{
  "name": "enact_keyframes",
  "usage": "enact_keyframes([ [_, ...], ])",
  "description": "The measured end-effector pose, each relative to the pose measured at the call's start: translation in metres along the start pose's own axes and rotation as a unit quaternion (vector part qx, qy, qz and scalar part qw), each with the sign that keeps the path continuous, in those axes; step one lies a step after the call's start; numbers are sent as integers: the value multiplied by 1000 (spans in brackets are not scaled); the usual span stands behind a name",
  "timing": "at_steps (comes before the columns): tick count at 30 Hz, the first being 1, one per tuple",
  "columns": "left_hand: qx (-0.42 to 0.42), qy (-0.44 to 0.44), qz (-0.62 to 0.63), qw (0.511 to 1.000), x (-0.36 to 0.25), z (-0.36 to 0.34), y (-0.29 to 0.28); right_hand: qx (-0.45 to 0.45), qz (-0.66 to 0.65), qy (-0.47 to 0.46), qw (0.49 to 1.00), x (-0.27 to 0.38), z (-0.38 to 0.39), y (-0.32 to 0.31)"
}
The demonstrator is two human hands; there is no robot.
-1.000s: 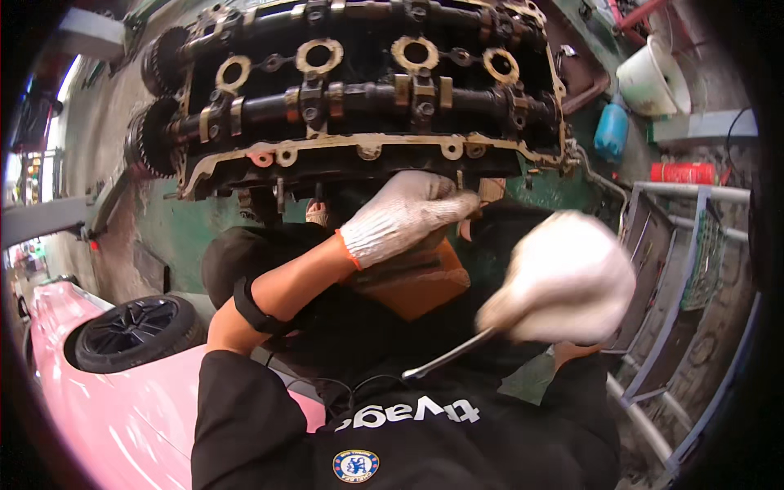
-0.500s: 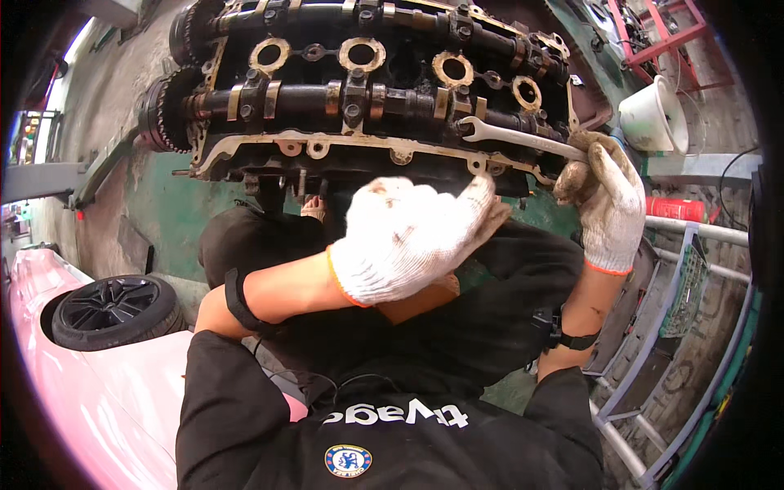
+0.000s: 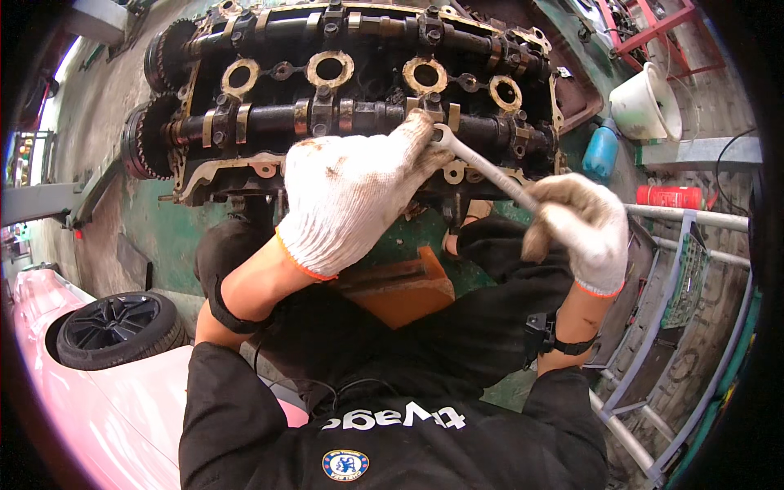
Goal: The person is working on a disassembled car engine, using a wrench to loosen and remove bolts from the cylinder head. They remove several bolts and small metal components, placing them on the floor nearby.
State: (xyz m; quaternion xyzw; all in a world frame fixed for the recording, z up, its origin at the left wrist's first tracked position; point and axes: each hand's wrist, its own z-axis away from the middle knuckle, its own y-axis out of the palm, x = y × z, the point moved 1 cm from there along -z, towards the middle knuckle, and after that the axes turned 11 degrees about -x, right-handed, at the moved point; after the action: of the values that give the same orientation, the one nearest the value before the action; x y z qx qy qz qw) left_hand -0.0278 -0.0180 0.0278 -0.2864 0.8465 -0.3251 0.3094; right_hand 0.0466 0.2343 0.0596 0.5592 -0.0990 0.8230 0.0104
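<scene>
A dark, oily engine cylinder head (image 3: 367, 77) with two camshafts and toothed gears at its left fills the top of the view. My gloved left hand (image 3: 347, 192) is at the front of it, fingers closed at the open-ended head of a steel wrench (image 3: 486, 170), over the front camshaft. My gloved right hand (image 3: 580, 224), at the right, has its fingers curled round the wrench's handle. The wrench slants down to the right from the left fingertips. Whether its jaw sits on a nut is hidden.
An orange block (image 3: 392, 290) is below the engine by my legs. A pink car panel (image 3: 82, 408) and loose wheel (image 3: 114, 329) are at lower left. At right are a white bucket (image 3: 641, 102), blue bottle (image 3: 600, 151), red cylinder (image 3: 670, 196), metal frame (image 3: 694, 214) and red stand (image 3: 661, 24).
My right hand came up from low at the right with the wrench, then moved slightly down. My left hand has moved up onto the wrench's head at the engine's front camshaft.
</scene>
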Motion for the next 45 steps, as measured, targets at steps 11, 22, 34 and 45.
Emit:
enact_keyframes([
  [11,-7,13,-32,999,-3,1,2,15,-68,27,997,0,2,10],
  [22,-24,22,-37,999,-7,1,7,-156,-276,-2,948,-8,-22,17],
  [34,-16,59,-48,997,2,8,7,-98,-345,-79,930,-2,-76,34],
  [45,41,33,-14,998,-1,13,16,-33,-298,-17,954,36,-86,90],
])
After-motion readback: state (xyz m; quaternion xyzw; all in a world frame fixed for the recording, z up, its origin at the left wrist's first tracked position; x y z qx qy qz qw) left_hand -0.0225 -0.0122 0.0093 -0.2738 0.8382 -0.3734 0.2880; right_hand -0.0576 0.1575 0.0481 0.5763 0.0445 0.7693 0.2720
